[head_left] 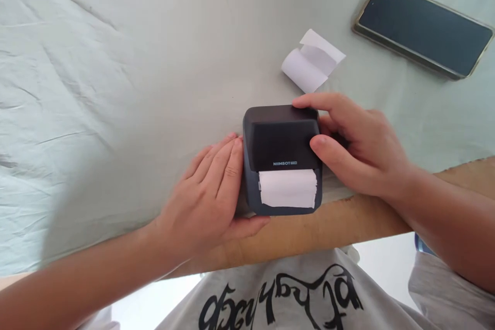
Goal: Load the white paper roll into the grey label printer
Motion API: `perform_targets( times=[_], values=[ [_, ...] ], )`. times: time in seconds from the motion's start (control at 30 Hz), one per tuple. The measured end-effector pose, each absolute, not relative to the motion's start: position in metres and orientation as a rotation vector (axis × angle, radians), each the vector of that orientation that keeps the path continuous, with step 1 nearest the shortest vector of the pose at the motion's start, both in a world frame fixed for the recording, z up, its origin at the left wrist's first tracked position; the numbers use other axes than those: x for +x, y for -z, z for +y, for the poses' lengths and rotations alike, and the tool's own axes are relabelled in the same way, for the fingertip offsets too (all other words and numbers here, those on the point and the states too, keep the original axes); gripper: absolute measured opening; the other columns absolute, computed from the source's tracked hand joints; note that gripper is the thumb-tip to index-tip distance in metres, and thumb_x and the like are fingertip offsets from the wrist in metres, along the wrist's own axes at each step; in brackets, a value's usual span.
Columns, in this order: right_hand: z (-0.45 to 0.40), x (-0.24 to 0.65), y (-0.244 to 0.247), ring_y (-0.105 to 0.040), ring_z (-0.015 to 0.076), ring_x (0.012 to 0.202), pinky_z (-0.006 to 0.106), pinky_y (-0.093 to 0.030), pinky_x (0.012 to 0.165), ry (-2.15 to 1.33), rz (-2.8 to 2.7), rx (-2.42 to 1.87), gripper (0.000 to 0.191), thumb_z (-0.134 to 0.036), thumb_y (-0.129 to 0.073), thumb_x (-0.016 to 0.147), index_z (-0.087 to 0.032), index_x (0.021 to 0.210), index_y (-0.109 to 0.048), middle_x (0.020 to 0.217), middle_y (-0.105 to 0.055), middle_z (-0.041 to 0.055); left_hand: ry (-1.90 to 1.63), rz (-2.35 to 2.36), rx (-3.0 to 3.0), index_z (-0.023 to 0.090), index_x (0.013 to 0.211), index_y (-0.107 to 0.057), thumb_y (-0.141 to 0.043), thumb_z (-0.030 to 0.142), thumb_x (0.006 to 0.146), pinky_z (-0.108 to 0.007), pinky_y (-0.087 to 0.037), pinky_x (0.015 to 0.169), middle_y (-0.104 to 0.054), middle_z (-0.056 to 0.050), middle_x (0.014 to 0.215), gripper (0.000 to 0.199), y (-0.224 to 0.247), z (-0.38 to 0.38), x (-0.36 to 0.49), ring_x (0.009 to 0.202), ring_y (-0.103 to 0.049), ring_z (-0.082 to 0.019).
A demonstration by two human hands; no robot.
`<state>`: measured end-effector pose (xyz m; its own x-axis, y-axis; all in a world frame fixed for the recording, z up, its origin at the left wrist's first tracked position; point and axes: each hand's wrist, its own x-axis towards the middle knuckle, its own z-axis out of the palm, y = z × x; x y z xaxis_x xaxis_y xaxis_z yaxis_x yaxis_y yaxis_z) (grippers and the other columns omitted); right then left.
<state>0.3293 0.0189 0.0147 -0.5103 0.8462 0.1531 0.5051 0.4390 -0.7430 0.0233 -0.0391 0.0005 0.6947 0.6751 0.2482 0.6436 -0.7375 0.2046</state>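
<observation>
So, looking at a dark NIIMBOT printer (284, 142) just right of centre in the frame, with a ragged white paper strip (288, 189) showing across its lower part. Can read the brand name on the lid, but not the tiny characters right beside it. Can't properly see the printer's right side either, what with fingers in front of it.

Got the left hand (209, 196) laid palm-in along the left side, fingers straight and together, thumb split wide toward the lower edge. Got the right hand (359, 144) bent around the upper right corner, index finger reaching over the far edge, thumb on the lid, other fingers mostly hidden. Can't tell whether gripping or only resting there.

Further out, just above, spotted a curled loose paper (309, 64), then a phone (429, 28) with a dark screen, up in the upper right. Also got pale wrinkled cloth (135, 62) underneath, a brown edge (309, 229) below, and a lettered shirt (286, 294) cut off at the bottom.
</observation>
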Motion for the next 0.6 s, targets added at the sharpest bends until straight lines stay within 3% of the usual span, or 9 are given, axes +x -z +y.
perform_targets(
  times=[0.13, 0.3, 0.47, 0.6],
  values=[
    [0.021, 0.327, -0.02, -0.05, 0.0158, 0.053, 0.041, -0.055, 0.075, -0.96, -2.222, -1.139, 0.038, -0.044, -0.058, 0.115, -0.031, 0.151, -0.058, 0.064, -0.054, -0.0086, -0.597, 1.168, 2.844, -0.01, 0.176, -0.035, -0.052, 0.072, 0.119, -0.055, -0.064, 0.121, -0.075, -0.038, 0.15, 0.101, 0.005, -0.041, 0.031, 0.144, -0.077, -0.046],
    [0.022, 0.325, -0.022, -0.06, 0.019, 0.061, 0.042, -0.054, 0.075, -1.009, -2.192, -1.14, 0.041, -0.051, -0.055, 0.116, -0.029, 0.151, -0.054, 0.065, -0.056, -0.0075, -0.664, 1.141, 2.874, -0.011, 0.167, -0.049, -0.055, 0.072, 0.118, -0.05, -0.068, 0.111, -0.08, -0.035, 0.143, 0.097, 0.003, -0.037, 0.031, 0.136, -0.083, -0.043],
    [0.025, 0.331, -0.017, -0.06, 0.0153, 0.062, 0.036, -0.05, 0.066, -1.044, -2.234, -1.017, 0.058, -0.067, -0.056, 0.116, -0.027, 0.157, -0.046, 0.074, -0.062, -0.0072, -0.643, 1.185, 2.849, -0.008, 0.164, -0.053, -0.049, 0.07, 0.12, -0.05, -0.066, 0.112, -0.08, -0.033, 0.146, 0.089, 0.002, -0.04, 0.035, 0.139, -0.082, -0.041],
    [0.028, 0.339, -0.021, -0.063, 0.012, 0.066, 0.029, -0.048, 0.058, -1.036, -2.313, -0.937, 0.066, -0.062, -0.069, 0.112, -0.034, 0.165, -0.04, 0.084, -0.067, -0.0073, -0.692, 1.286, 2.729, -0.008, 0.159, -0.057, -0.041, 0.065, 0.12, -0.052, -0.063, 0.118, -0.078, -0.033, 0.15, 0.084, 0.006, -0.046, 0.04, 0.144, -0.079, -0.041]
  ],
)
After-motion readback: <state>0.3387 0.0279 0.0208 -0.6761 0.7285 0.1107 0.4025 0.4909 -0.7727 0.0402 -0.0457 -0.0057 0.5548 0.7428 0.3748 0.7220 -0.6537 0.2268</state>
